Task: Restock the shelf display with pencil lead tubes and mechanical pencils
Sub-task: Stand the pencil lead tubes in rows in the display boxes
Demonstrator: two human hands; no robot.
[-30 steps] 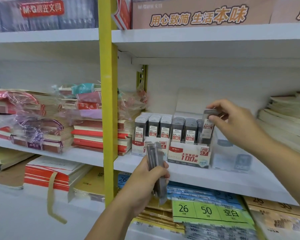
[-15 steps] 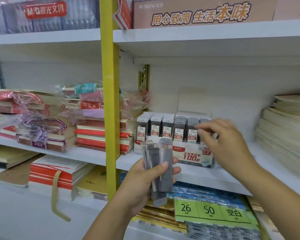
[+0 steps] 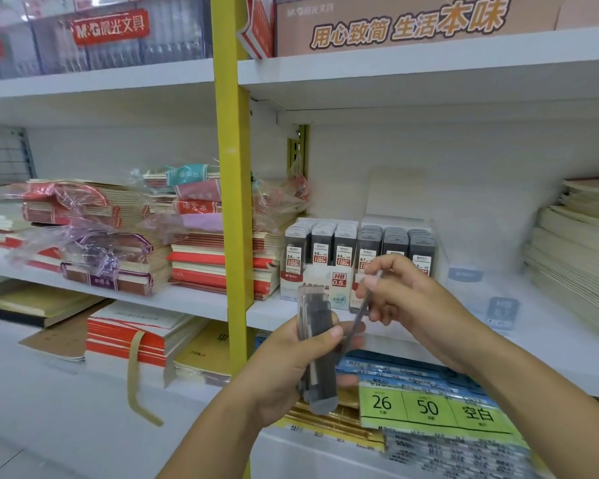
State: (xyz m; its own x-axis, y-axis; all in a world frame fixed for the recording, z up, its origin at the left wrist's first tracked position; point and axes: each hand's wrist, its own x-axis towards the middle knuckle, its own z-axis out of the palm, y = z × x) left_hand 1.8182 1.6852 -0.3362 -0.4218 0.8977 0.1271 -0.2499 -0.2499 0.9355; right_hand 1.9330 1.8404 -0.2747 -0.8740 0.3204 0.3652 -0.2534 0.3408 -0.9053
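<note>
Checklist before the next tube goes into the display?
1. Left hand grips the stack of lead tubes: ok.
2. Right hand pinches a single tube: ok.
3. Single tube clear of the stack: cannot tell; its lower end lies by the left fingers.
4. Single tube's lead size read: cannot tell; it is edge-on and blurred.
5. Free slot in the 0.7 tube rows: cannot tell; the right hand covers their front.
6. Nothing between the hands and the rows: ok.
</note>
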